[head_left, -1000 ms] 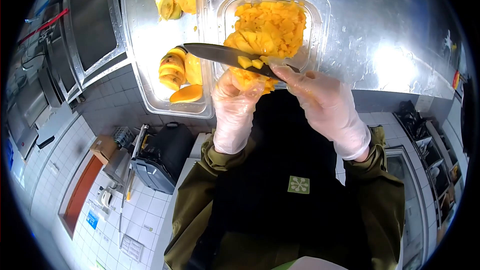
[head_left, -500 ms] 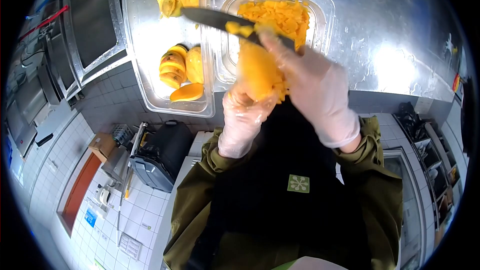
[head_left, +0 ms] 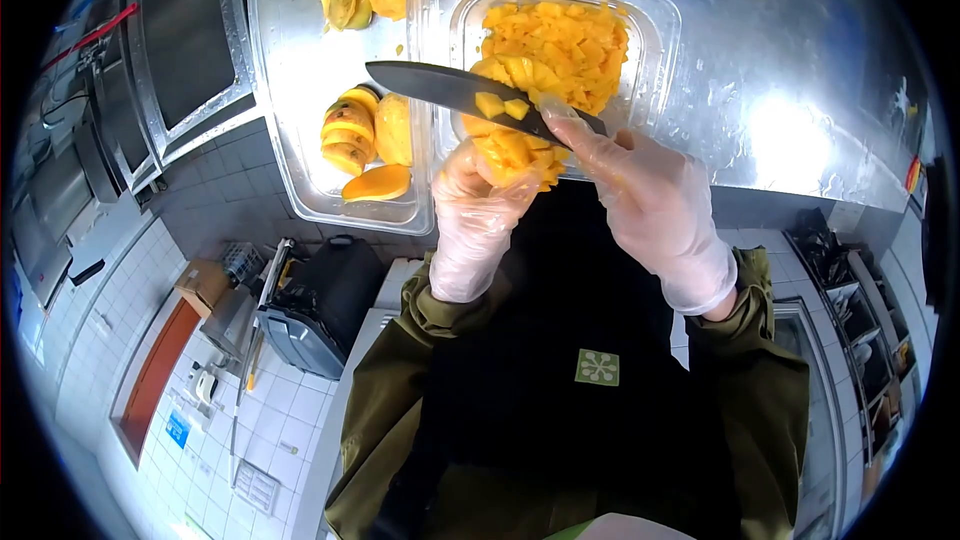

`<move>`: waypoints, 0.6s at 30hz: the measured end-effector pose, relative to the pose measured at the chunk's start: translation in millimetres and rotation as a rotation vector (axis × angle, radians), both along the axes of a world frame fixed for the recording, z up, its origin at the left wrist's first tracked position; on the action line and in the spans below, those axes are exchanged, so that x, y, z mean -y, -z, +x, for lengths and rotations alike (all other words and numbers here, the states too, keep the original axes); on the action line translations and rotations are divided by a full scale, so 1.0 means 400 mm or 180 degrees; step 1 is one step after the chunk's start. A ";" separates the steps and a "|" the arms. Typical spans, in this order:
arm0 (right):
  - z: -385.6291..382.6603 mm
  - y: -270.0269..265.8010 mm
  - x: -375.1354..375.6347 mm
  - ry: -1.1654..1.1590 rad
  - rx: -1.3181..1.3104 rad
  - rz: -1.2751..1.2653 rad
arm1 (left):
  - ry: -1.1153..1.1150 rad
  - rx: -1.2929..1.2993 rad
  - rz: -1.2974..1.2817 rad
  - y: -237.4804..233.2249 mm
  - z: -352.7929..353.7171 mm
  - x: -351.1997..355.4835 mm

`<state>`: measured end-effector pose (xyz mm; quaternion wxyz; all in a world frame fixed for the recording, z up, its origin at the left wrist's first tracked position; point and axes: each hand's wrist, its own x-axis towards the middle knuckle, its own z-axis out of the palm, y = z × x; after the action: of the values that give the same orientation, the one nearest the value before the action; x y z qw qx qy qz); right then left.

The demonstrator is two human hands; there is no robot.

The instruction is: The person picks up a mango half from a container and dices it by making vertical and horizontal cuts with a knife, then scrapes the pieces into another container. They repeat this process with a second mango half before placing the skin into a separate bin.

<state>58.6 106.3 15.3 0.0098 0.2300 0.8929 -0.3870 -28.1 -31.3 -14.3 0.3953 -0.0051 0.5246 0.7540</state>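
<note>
My gloved right hand [head_left: 650,195] grips a dark-bladed knife [head_left: 425,82], its handle hidden in the fingers. The blade points left, with a few yellow cubes stuck to its flat. Below the blade, my gloved left hand [head_left: 478,205] is closed around a piece of mango [head_left: 515,155] scored into cubes. The knife passes over the mango's upper part. Just beyond both hands, a clear plastic container [head_left: 660,50] holds a heap of diced mango [head_left: 580,50]. To the left, a larger clear tub [head_left: 300,195] contains peeled mangoes [head_left: 395,130] and a loose mango slice [head_left: 377,183].
The containers stand on a stainless steel counter [head_left: 760,30] with small mango bits on it. At the left are metal-framed units [head_left: 185,40]. Below the counter, a dark grey bin [head_left: 320,305] and a cardboard box [head_left: 202,287] stand on the floor side.
The knife has dropped lower and nearer level over the mango. The mango, smeared and raised before, sits lower and shows cut cubes. My right hand has shifted slightly right and down.
</note>
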 end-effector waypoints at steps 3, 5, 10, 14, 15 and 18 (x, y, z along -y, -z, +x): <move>-0.020 0.002 0.014 0.0097 -0.0096 0.0186 | 0.0150 -0.0251 -0.0116 -0.002 -0.001 -0.004; -0.031 0.005 0.018 0.0068 -0.0055 0.0301 | 0.0325 -0.0210 0.0016 -0.002 -0.005 0.002; -0.063 0.012 -0.004 -0.0137 0.0107 0.0527 | 0.0290 0.0180 0.0418 0.012 0.006 0.009; -0.055 0.024 -0.026 0.0056 0.0027 0.0405 | 0.0290 0.0026 0.0235 0.016 -0.002 0.018; -0.052 0.012 -0.045 -0.0012 0.0271 0.0127 | 0.0207 0.0184 0.0157 -0.002 -0.006 0.013; -0.013 0.024 -0.067 0.0238 -0.0766 -0.0909 | -0.0091 0.0551 0.0418 0.014 -0.007 0.031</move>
<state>53.5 133.0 5.6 -0.0789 0.2113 0.8145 -0.5345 -31.1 -43.7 -19.7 0.4278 -0.0519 0.4378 0.7890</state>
